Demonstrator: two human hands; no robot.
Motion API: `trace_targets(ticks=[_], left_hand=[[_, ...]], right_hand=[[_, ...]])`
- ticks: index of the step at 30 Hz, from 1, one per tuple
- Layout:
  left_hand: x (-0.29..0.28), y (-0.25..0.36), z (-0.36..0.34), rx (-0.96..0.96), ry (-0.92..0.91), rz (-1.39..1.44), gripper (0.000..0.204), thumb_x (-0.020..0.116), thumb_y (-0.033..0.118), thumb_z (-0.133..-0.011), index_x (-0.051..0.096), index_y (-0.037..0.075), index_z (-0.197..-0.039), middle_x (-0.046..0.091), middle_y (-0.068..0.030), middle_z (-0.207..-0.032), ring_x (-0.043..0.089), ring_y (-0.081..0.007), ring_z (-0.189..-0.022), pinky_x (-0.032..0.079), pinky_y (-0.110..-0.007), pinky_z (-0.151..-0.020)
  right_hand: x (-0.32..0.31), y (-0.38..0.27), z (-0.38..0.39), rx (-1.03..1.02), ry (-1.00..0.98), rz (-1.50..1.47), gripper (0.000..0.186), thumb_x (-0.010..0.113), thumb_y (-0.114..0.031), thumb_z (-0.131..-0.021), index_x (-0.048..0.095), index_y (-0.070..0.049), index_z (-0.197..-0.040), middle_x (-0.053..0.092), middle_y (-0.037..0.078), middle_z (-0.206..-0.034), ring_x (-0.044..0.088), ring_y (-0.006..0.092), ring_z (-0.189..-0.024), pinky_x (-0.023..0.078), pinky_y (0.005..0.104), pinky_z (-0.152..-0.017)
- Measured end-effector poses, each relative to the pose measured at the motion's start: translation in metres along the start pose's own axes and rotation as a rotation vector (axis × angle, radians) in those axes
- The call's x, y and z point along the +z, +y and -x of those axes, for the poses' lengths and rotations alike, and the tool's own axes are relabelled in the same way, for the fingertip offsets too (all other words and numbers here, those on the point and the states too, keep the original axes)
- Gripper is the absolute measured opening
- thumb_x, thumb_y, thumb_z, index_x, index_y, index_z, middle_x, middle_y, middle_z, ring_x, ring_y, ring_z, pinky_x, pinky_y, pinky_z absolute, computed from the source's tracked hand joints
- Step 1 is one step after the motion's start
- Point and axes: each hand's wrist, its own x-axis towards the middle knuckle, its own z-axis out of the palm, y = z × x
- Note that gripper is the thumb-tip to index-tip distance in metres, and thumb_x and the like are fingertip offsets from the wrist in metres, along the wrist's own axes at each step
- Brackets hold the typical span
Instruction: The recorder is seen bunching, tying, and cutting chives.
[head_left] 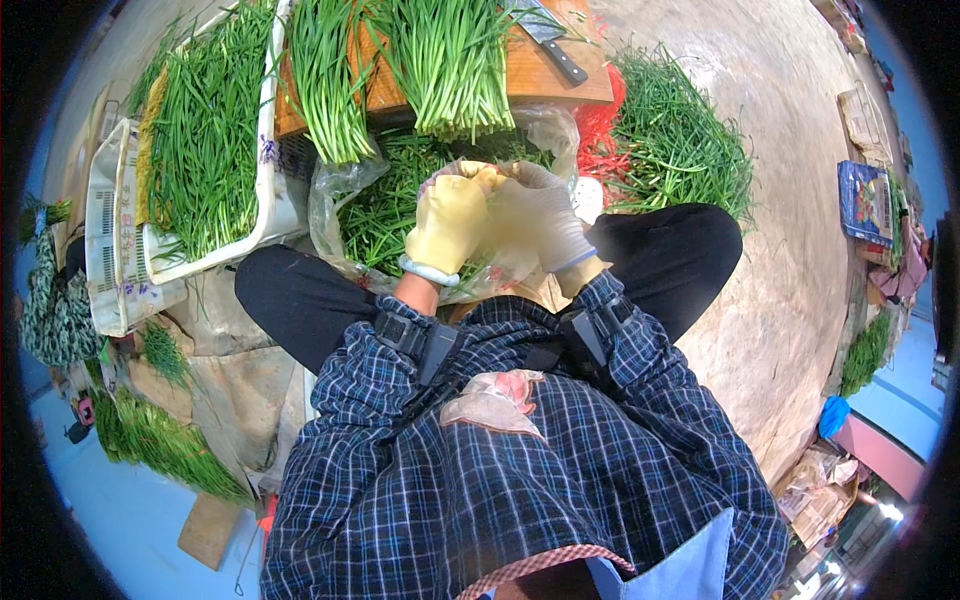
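Note:
My left hand (447, 222), in a yellow glove with a pale band at the wrist, is closed with its fingers curled inward. My right hand (545, 212), in a greyish-white glove, is closed too and meets the left at the fingertips; part of it is blurred. What they pinch between them, if anything, is hidden. Below them, a clear plastic bag (343, 193) holds loose green leaves (385, 215). Just beyond, a bundle of garlic chives (455, 75) lies on a round wooden board (553, 88), with another bundle of chives (328, 95) to its left.
A knife (562, 62) with a dark handle lies on the board. Red plastic strands (598, 130) hang by its right edge, next to a heap of loose greens (675, 140). On the left, a white crate (268, 130) is full of chives (208, 140). My crossed legs flank the bag.

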Motion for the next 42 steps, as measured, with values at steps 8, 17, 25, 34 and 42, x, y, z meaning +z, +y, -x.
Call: trace_targets(ticks=[8, 17, 25, 34, 42], left_hand=[[-0.007, 0.011, -0.001, -0.022, -0.204, -0.381, 0.022, 0.057, 0.024, -0.09, 0.066, 0.006, -0.081, 0.067, -0.0117, -0.08, 0.065, -0.0289, -0.074, 0.051, -0.039, -0.065], [-0.02, 0.011, 0.009, -0.072, -0.088, -0.158, 0.019, 0.061, 0.026, -0.083, 0.07, 0.009, -0.083, 0.069, -0.0097, -0.088, 0.067, -0.0259, -0.078, 0.053, -0.035, -0.069], [-0.003, -0.014, 0.006, 0.027, -0.269, -0.519, 0.016, 0.055, 0.022, -0.091, 0.067, 0.011, -0.09, 0.067, -0.0036, -0.086, 0.064, -0.0252, -0.068, 0.05, -0.039, -0.059], [-0.005, -0.008, 0.011, -0.346, -0.147, 0.353, 0.013, 0.057, 0.01, -0.089, 0.067, 0.003, -0.092, 0.062, -0.003, -0.074, 0.06, -0.0152, -0.073, 0.048, -0.028, -0.067], [-0.005, -0.09, 0.021, -1.178, 0.185, 1.293, 0.027, 0.042, 0.017, -0.094, 0.055, 0.001, -0.077, 0.049, -0.0012, -0.065, 0.045, -0.012, -0.054, 0.039, -0.021, -0.047]], right_hand=[[0.003, 0.012, -0.004, -0.093, 0.176, 0.009, 0.022, 0.063, -0.02, -0.083, 0.067, -0.002, -0.095, 0.066, 0.009, -0.083, 0.058, 0.0144, -0.07, 0.048, 0.0284, -0.067], [0.004, -0.003, 0.004, -0.051, 0.057, -0.285, 0.021, 0.06, -0.012, -0.087, 0.063, 0.0, -0.103, 0.066, 0.005, -0.096, 0.058, 0.0098, -0.083, 0.048, 0.0243, -0.073], [-0.006, 0.01, -0.006, 0.002, -0.04, 0.208, 0.033, 0.065, -0.021, -0.083, 0.065, -0.004, -0.11, 0.069, 0.013, -0.089, 0.064, 0.0161, -0.08, 0.05, 0.0271, -0.074], [0.019, 0.014, -0.002, -0.149, 0.135, 0.564, 0.022, 0.056, -0.018, -0.086, 0.064, -0.005, -0.102, 0.065, 0.013, -0.087, 0.062, 0.0249, -0.081, 0.049, 0.0322, -0.07], [-0.025, 0.0, -0.031, -0.149, -0.67, 0.674, 0.029, 0.057, -0.033, -0.09, 0.065, -0.006, -0.097, 0.057, 0.006, -0.077, 0.055, 0.0156, -0.071, 0.05, 0.0321, -0.058]])
